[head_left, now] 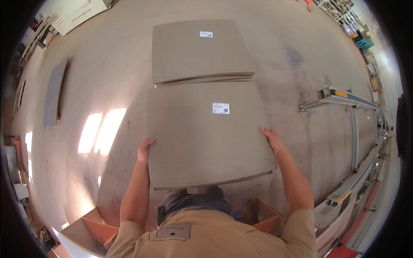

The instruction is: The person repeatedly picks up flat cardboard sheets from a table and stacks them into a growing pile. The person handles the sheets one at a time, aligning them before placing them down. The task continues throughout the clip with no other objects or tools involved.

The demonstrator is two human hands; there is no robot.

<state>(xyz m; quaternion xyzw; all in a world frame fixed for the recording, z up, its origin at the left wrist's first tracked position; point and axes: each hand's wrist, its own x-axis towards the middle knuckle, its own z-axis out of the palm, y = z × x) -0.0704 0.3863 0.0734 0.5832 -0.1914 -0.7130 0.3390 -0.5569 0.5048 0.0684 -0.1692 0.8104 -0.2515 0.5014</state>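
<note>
The panel (202, 142) is flat, grey-brown and roughly rectangular, with a white label (220, 108) right of centre and a dark near edge. Its underside is hidden; it appears to be a single sheet. The fingers under it are concealed. The panel lies between the hands, in front of the torso: left hand (145, 148) grips the left edge, right hand (271, 137) the right, thumbs uppermost.
</note>
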